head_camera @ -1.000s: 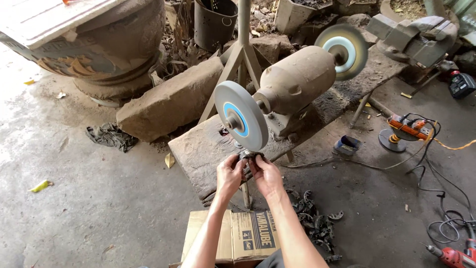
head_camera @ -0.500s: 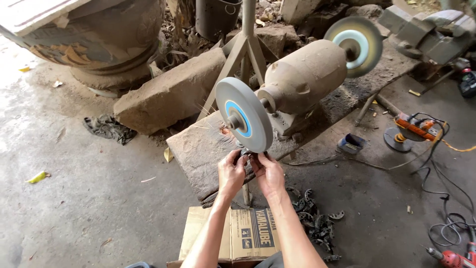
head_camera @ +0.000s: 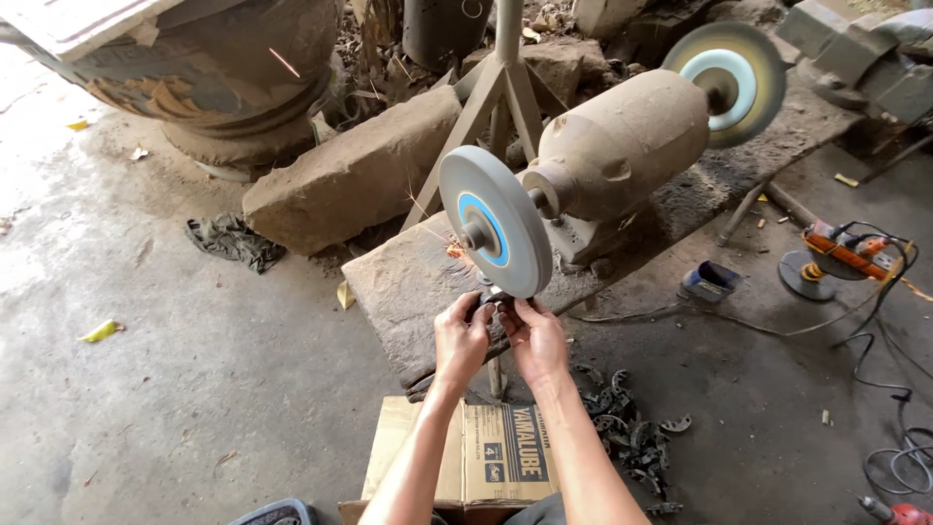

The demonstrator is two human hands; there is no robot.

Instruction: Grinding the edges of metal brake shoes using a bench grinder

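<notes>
A dusty bench grinder (head_camera: 622, 146) sits on a stone slab (head_camera: 408, 282), with a grey wheel (head_camera: 494, 233) with a blue centre facing me and a second wheel (head_camera: 729, 83) at the far end. My left hand (head_camera: 461, 335) and my right hand (head_camera: 535, 338) together pinch a small dark metal piece (head_camera: 491, 303) against the lower rim of the near wheel. Orange sparks fly left of the wheel.
A cardboard box (head_camera: 486, 452) lies under my arms, beside a heap of dark metal parts (head_camera: 627, 428). An orange angle grinder (head_camera: 841, 253) with cables lies on the right. A stone block (head_camera: 350, 180), a metal tripod (head_camera: 501, 78) and a large pot (head_camera: 214, 68) stand behind.
My hands have stayed at the lower rim of the wheel with the piece. The view has shifted slightly, and sparks now show beside the wheel.
</notes>
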